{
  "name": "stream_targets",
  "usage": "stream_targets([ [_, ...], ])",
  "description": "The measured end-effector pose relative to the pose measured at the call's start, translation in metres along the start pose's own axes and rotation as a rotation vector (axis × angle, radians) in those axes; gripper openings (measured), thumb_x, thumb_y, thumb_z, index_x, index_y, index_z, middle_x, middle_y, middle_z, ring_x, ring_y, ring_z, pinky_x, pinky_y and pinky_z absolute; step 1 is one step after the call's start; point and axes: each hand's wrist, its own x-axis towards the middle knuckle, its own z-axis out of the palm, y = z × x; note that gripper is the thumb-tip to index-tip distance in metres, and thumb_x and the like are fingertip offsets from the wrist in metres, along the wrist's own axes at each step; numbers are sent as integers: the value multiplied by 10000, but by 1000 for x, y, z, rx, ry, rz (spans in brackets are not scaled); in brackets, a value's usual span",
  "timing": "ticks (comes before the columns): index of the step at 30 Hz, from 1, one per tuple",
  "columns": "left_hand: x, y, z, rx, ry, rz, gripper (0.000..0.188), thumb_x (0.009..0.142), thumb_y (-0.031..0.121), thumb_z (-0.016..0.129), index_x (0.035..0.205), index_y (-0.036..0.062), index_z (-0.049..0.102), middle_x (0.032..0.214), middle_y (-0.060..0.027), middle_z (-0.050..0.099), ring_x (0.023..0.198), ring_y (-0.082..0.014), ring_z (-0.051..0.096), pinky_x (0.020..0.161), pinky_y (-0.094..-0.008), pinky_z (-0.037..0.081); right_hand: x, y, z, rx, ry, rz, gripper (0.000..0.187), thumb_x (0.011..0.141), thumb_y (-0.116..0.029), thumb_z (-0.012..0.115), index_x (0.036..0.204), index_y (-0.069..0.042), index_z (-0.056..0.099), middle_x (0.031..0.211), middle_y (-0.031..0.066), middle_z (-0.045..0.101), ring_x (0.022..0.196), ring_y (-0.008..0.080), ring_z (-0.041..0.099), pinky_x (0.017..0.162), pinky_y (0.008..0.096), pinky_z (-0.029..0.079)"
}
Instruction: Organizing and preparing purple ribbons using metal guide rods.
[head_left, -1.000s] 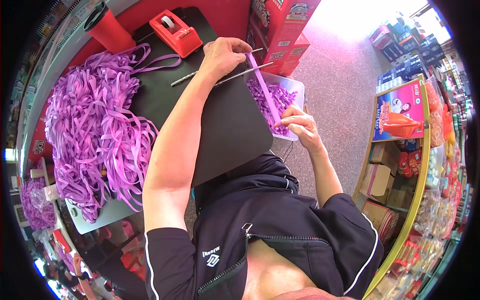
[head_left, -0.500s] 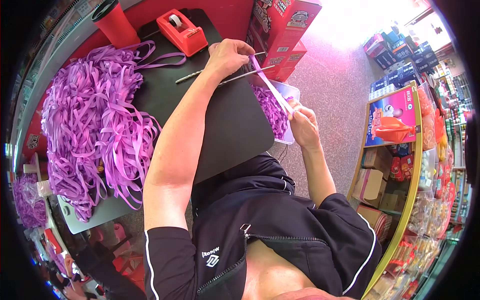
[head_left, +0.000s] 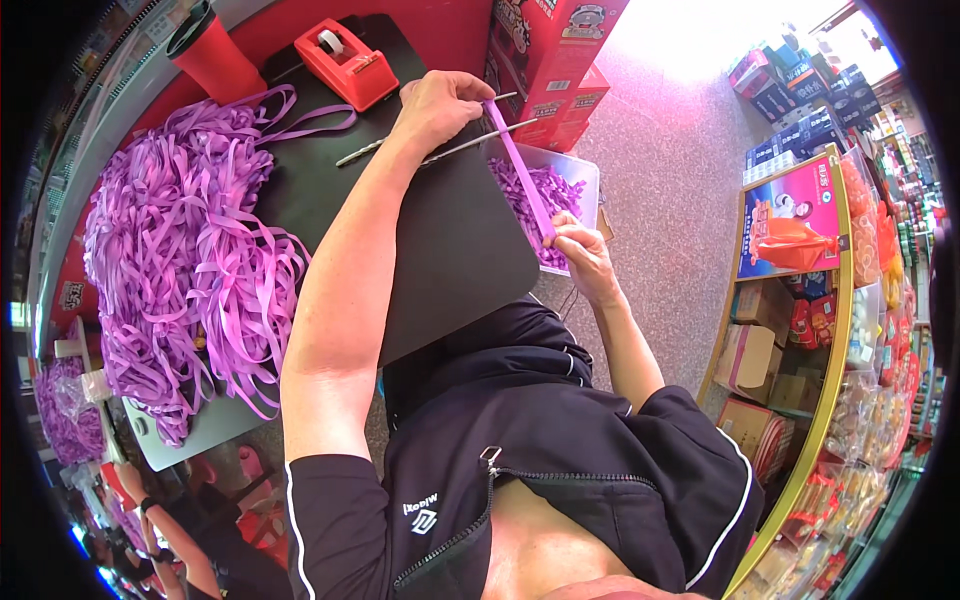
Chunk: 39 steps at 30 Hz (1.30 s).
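Includes the wearer's left hand [head_left: 440, 105] and right hand [head_left: 582, 258], two in all; two thin metal rods [head_left: 480, 142]; one stretched purple ribbon [head_left: 524, 175]; one red tape dispenser [head_left: 368, 80]; one red cylinder [head_left: 222, 65]; one plastic bin [head_left: 589, 185]; at least two red cartons [head_left: 545, 55].

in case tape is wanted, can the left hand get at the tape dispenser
Probably yes: the left hand is near the tape dispenser, nothing visible between them, though it seems busy with the purple ribbon.

Room above near part of black board [head_left: 455, 265]; metal rods [head_left: 480, 143], tape dispenser [head_left: 352, 72] beyond; ribbon heap [head_left: 180, 250] blocks left.
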Motion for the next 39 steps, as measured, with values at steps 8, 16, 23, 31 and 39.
stream_targets([
  [8, 2, -1, 1, 3, 9, -5, 302, 742, 48, 605, 1022, 77, 715, 921, -43, 711, 879, -146, 646, 843, -281, 480, 8, -37, 11, -169, -52, -165, 120, 847, -77, 647, 898, 11, 710, 869, 36, 574, 838, 136, 512, 754, 267, 406],
  [16, -3, 2, 0, 8, 24, 7, 301, 735, 51, 607, 1015, 70, 716, 918, -68, 716, 866, -159, 668, 832, -287, 499, 15, -58, 22, -281, -86, -224, 132, 838, -81, 646, 906, 6, 719, 837, 48, 588, 808, 138, 520, 736, 271, 408],
  [23, -2, 2, 1, 55, 63, 0, 299, 724, 66, 626, 1002, 104, 730, 905, -85, 716, 866, -188, 668, 836, -305, 502, 56, -81, 27, -111, -52, -337, 181, 820, -68, 571, 878, 34, 709, 801, 90, 583, 777, 171, 481, 709, 298, 358],
  [31, -3, -1, -1, -40, 84, 63, 305, 711, 91, 646, 1004, 45, 715, 931, -130, 708, 898, -214, 673, 851, -327, 507, 190, -131, 36, -307, -238, -399, 253, 946, -127, 528, 1032, 52, 684, 861, 39, 547, 821, 132, 476, 785, 284, 377],
  [39, -9, 13, -12, 12, 17, -30, 303, 688, 130, 663, 973, 51, 728, 856, -133, 705, 830, -224, 673, 800, -322, 504, 240, -103, 20, -155, -299, -311, 272, 970, -191, 522, 907, 32, 664, 876, 13, 555, 869, 115, 490, 845, 274, 368],
])
